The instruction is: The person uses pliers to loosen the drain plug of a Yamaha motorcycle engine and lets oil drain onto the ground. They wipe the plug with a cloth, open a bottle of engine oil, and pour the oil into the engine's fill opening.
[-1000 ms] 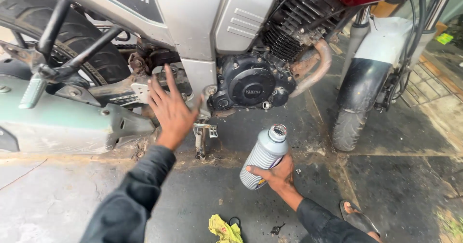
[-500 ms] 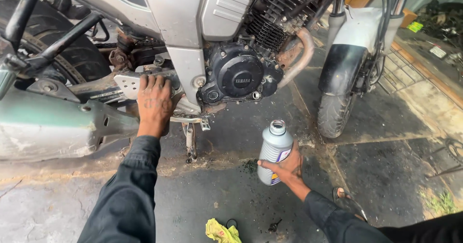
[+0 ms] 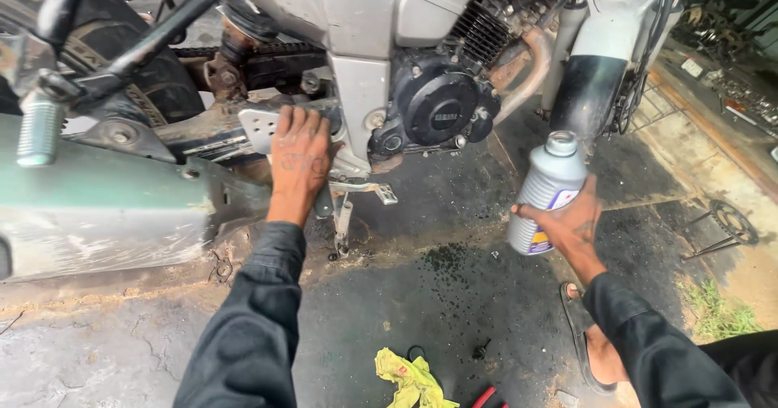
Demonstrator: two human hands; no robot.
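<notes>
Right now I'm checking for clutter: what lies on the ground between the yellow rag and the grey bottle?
In the head view, only wet, oil-stained pavement and a small dark bit lie between the yellow rag and the grey bottle in the right hand.

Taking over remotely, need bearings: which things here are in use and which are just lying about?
In use:
left hand on the motorcycle frame
right hand gripping the grey bottle
engine cover

Lying about:
yellow rag
sprocket
sandal
</notes>
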